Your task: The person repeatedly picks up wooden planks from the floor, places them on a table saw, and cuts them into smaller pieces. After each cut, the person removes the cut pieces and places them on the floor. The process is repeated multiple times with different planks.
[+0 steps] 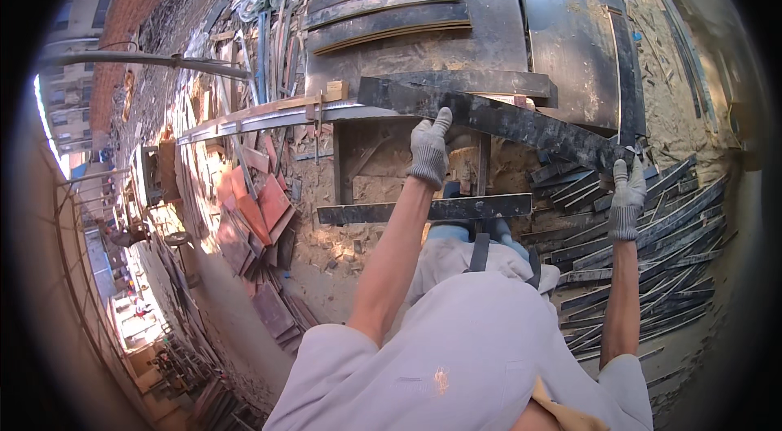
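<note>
A long, dark, worn plywood strip (pixel 521 123) slants across in front of me, its right end nearer to me than its left. In a grey-cuffed work glove, my left hand (pixel 430 150) grips the strip's near edge left of its middle, thumb on top. My gloved right hand (pixel 626 196) is closed round the strip's right end. Beyond it, another dark strip (pixel 497 82) lies on the worktop, partly covered by the held one. A straight metal rail (pixel 285 117) with a wooden block (pixel 336 90) runs leftward from beside the held strip.
Several dark strips (pixel 387 7) are stacked on a large plywood sheet (pixel 494 3) at the back. A dark crossbar (pixel 425 209) lies close to my body. Loose strips (pixel 652 252) cover the ground at right; reddish board offcuts (pixel 265 207) lie at left.
</note>
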Available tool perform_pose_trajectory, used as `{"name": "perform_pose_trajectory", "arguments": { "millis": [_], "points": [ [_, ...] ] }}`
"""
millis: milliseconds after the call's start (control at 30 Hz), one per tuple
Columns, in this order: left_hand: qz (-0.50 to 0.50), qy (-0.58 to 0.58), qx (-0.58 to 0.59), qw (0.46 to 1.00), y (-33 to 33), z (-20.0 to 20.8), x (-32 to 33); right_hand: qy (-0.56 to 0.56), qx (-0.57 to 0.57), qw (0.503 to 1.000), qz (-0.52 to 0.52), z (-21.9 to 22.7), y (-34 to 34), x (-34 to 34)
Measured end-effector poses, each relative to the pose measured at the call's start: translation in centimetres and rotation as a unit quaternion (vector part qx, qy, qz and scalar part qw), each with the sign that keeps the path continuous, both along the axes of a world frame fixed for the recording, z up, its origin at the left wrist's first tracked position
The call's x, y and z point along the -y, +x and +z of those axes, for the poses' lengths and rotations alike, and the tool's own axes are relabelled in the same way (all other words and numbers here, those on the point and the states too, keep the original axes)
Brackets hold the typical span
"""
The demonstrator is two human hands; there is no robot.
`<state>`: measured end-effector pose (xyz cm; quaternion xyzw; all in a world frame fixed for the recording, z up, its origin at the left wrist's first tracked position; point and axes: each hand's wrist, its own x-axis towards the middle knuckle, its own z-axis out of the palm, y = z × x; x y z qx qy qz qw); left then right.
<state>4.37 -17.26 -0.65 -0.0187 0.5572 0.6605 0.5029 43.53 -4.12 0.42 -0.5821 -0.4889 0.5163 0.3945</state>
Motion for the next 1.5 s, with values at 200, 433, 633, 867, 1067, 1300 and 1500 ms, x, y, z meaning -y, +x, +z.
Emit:
{"name": "perform_pose_trajectory", "arguments": {
  "millis": [200, 433, 633, 867, 1067, 1300, 1500],
  "points": [
    [-0.009, -0.081, 0.020, 0.997, -2.2, -6.1, -3.6, -0.052, 0.067, 0.995, 0.052, -3.1, -1.1, -5.9],
    [0.040, -0.117, 0.031, 0.992, -6.3, -5.6, -5.7, -0.007, 0.111, 0.983, 0.148, -3.4, -11.4, -13.5],
    [-0.201, -0.230, -0.567, 0.765, -6.9, -5.9, -5.0, -0.062, 0.210, 0.959, 0.181, -7.2, -15.1, -15.0],
    [-0.303, -0.024, -0.795, 0.525, -7.3, -10.2, -12.2, 0.058, 0.532, 0.818, 0.212, -9.7, -14.6, -13.6],
    [-0.466, -0.099, -0.693, 0.541, -10.2, -10.7, -13.5, -0.002, 0.387, 0.916, 0.105, -12.5, -17.7, -12.1],
    [-0.427, -0.060, -0.714, 0.551, -10.8, -11.6, -12.0, -0.078, 0.295, 0.939, 0.162, -15.2, -16.0, -12.3],
    [-0.393, -0.052, -0.733, 0.552, -9.7, -11.9, -9.7, 0.005, 0.351, 0.919, 0.177, -15.8, -15.4, -10.7]
  ]
}}
